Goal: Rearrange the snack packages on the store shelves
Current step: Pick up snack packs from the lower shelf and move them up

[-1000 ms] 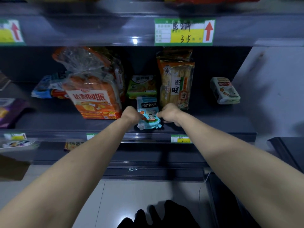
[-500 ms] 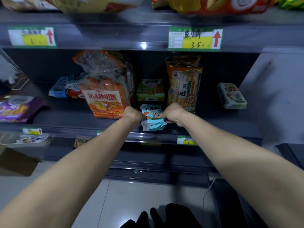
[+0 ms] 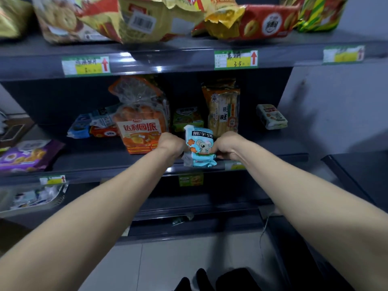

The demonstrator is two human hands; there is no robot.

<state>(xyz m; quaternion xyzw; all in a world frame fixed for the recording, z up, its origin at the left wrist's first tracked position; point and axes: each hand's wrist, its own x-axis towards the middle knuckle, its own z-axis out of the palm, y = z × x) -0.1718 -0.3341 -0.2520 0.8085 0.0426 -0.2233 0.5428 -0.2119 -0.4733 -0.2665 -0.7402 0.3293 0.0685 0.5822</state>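
- Blue snack packet (image 3: 199, 147): it stands upright at the front lip of the middle shelf (image 3: 273, 149), face to the aisle. Whether its bottom seam rests on the lip or hangs just clear cannot be told.
- The left hand (image 3: 171, 144) grips the packet's left edge and the right hand (image 3: 228, 144) grips the right edge, fingers curled in. Holding both sides likely keeps the soft pouch flat and square, so its printed front can be read.
- Just behind it sits a green packet (image 3: 188, 119). An orange bread bag (image 3: 139, 131) is just left of the left hand, and a tall rice-cracker bag (image 3: 223, 110) stands behind the right hand. The gap between those two larger bags looks like the slot this small packet suits.
- A white packet (image 3: 271, 117) lies well apart to the right, with bare shelf around it, which is another possible spot.
- The step in hand appears to be facing or repositioning the packet, and it is not yet released.
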